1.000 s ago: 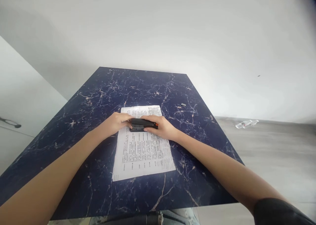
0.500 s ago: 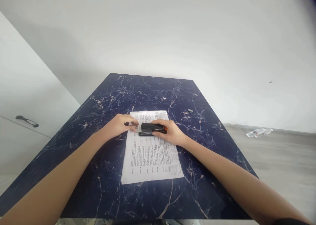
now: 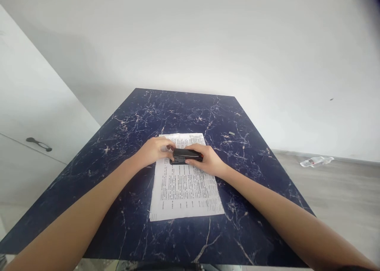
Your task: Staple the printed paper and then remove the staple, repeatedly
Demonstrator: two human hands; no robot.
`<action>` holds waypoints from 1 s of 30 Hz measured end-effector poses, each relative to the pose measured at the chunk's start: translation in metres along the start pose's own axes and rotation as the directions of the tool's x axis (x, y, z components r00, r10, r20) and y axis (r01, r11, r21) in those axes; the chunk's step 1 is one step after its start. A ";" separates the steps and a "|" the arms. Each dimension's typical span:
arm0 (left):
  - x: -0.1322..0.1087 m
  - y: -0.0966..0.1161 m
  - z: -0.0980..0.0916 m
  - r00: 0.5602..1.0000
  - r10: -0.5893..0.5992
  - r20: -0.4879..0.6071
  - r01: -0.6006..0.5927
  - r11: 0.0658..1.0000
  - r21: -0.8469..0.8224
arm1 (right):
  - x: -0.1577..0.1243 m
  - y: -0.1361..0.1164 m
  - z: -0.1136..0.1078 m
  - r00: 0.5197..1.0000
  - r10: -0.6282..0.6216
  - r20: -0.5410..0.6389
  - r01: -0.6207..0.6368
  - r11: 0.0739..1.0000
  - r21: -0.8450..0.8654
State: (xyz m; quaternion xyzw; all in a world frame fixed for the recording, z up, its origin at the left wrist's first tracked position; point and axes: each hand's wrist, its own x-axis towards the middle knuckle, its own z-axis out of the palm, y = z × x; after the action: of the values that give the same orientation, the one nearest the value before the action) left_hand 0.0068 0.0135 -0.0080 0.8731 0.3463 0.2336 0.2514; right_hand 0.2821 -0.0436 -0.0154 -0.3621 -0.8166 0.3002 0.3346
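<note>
A black stapler (image 3: pixel 187 155) lies crosswise over the upper part of a printed sheet of paper (image 3: pixel 187 199). My right hand (image 3: pixel 211 161) grips its right end, thumb on the near side and fingers over the far side. At the opposite end, my left hand (image 3: pixel 156 151) has its thumb and bent fingers closed against the tip of the stapler. What lies between those left fingertips is partly hidden. Both hands rest low over the paper.
The dark blue marbled table (image 3: pixel 124 223) carries a small greyish strip (image 3: pixel 231 133) beyond the paper to the right. A white cabinet with a dark handle (image 3: pixel 38 144) stands at left. Clear plastic packaging (image 3: pixel 316 161) lies on the floor at right.
My left fingers have moved right, up against the stapler's end. The gap between its upper and lower parts has narrowed there. The whole view has shifted slightly.
</note>
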 end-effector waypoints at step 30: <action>-0.014 -0.012 -0.015 0.888 -0.414 0.201 0.437 0.621 -0.650 | -0.007 -0.004 -0.002 0.993 0.091 -0.075 -0.097 0.992 -0.080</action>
State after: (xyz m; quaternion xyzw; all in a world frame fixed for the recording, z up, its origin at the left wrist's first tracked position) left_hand -0.0171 0.0156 -0.0069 0.6159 0.4290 0.2635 0.6060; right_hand 0.2856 -0.0508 -0.0135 -0.4241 -0.7980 0.2682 0.3338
